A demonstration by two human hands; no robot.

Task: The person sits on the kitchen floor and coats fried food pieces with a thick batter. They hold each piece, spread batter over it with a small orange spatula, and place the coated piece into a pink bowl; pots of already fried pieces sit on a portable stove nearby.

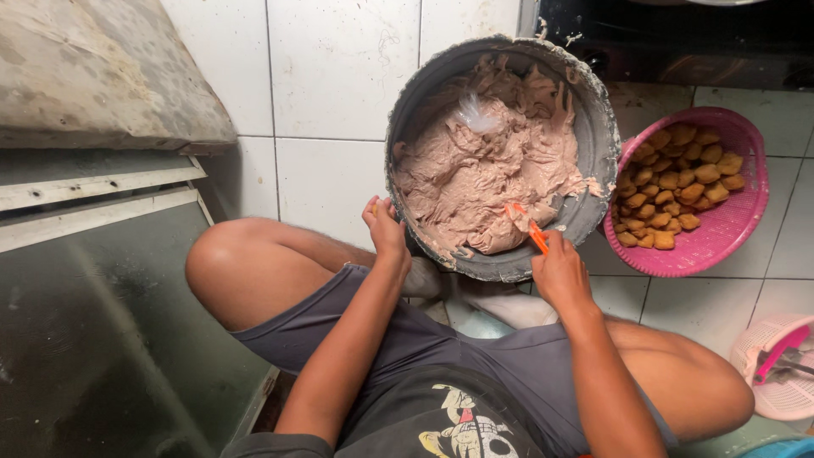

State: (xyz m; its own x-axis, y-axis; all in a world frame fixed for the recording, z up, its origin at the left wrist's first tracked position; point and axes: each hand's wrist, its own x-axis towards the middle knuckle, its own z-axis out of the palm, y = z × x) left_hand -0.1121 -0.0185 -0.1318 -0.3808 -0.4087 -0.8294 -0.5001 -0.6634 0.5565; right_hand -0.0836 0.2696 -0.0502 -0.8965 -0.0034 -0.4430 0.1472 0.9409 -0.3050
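Pinkish-brown paste (483, 174) fills a big grey metal basin (593, 127), which sits on the white tiled floor (339, 76) just beyond the seated person's knees, near the middle of the head camera's view. The mass looks thick, wet and sticky; it holds ridges and folds where it has been worked, so I judge it soft but heavy, clinging rather than pouring. A bit of clear plastic (476, 112) lies on it toward the far side. The basin itself looks weighty with that load, its rim smeared, and probably slippery there; the rim is the only place to grip it.

The left hand (386, 231) is curled over the near left rim of the basin, fingers closed on the edge. The right hand (560, 271) is clenched around an orange spatula (532, 231), whose tip is dipped into the paste at the near right edge.

To the right, touching or just beside the basin, a pink plastic basket (729, 229) holds golden-brown fried pieces (678, 182). Nearer and further right is a pale pink strainer (776, 373) with a pink-handled tool (776, 349) lying in it. On the left there is a dark glass cabinet (102, 322), with a worn slab (93, 68) above it.
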